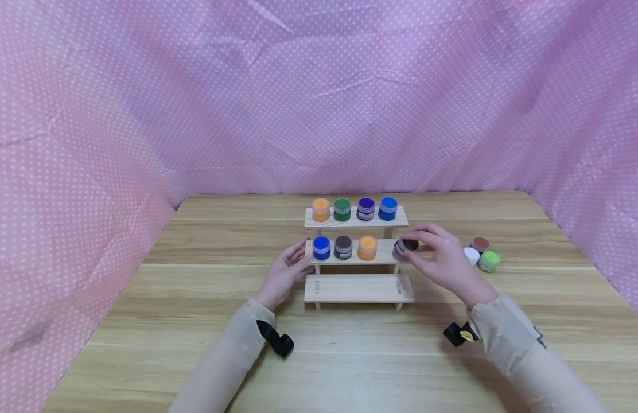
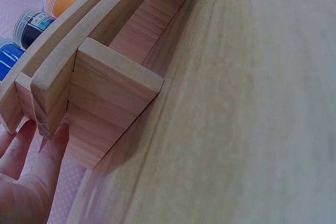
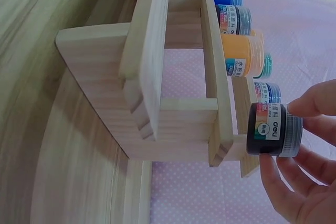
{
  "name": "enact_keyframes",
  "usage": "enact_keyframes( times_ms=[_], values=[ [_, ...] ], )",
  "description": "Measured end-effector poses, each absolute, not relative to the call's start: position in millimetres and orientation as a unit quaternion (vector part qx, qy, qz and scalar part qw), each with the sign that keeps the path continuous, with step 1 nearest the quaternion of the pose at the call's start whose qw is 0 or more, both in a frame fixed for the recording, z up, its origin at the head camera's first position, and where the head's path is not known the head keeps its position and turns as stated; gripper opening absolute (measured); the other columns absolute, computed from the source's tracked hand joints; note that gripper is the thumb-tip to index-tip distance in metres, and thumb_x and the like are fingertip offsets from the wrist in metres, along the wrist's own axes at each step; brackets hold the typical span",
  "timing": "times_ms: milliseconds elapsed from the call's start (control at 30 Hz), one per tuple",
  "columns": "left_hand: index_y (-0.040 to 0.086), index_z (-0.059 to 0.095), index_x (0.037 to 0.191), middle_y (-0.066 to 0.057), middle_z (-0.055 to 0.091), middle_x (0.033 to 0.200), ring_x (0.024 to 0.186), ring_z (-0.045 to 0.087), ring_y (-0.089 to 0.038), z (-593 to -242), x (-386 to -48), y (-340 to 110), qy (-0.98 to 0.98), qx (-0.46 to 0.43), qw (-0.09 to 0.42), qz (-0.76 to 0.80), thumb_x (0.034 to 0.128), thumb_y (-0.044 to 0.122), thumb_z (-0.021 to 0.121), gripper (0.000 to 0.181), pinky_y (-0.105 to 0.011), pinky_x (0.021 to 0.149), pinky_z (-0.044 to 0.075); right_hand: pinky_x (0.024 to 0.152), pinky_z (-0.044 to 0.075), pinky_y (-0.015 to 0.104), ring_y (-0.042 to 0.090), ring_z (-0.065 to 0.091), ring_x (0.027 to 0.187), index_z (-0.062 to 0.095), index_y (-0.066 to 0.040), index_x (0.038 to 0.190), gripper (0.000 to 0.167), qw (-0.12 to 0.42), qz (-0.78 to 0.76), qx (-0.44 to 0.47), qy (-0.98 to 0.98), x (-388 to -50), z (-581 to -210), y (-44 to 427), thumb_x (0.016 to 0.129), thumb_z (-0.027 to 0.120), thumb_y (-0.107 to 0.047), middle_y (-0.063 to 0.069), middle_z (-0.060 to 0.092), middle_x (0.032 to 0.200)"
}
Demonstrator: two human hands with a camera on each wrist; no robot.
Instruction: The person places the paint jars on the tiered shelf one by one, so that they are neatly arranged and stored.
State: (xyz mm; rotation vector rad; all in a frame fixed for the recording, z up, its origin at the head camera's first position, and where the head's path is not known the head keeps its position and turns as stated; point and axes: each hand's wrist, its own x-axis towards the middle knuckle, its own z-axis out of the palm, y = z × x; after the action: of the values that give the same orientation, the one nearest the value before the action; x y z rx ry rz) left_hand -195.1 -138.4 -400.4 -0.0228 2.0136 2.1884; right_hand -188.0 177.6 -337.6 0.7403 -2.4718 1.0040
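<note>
At the right end of the middle shelf (image 1: pixel 386 253), head view, the right hand (image 1: pixel 444 259) pinches a dark jar (image 1: pixel 404 247); the left hand (image 1: pixel 284 273) touches the rack (image 1: pixel 358 288). Left wrist view: fingers (image 2: pixel 48 163) spread. Right wrist view: thumb (image 3: pixel 319 99) opposes fingers across the jar.

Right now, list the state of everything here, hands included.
Left hand: touching the rack's left end
Right hand: gripping a dark jar
Dark jar: lidded, held
Rack: standing on the table
Four top-tier jars: upright, lidded
Three middle-tier jars: upright, lidded
Light green jar: upright on the table
Red-brown jar: behind the light green jar
White jar: partly hidden by the right hand
</note>
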Motion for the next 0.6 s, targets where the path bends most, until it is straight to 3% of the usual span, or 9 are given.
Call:
enact_keyframes(
  times_ms=[600],
  values=[
    [0.01, 0.039, 0.144, -0.019, 0.049, 0.14, 0.113, 0.059, -0.026, -399.6, -186.5, -133.0, 0.678, -0.017, 0.077, 0.731, 0.0949, 0.01, 0.056, 0.052, -0.038, 0.093, 0.053, 0.07, 0.061, 0.034, 0.028, 0.063, 0.089, 0.069, 0.003, 0.102, 0.028, 0.171, 0.336, 0.302, -0.876, -192.6, -337.9, 170.7, 0.074, 0.074, 0.004, 0.015, 0.061, 0.104]
  ],
)
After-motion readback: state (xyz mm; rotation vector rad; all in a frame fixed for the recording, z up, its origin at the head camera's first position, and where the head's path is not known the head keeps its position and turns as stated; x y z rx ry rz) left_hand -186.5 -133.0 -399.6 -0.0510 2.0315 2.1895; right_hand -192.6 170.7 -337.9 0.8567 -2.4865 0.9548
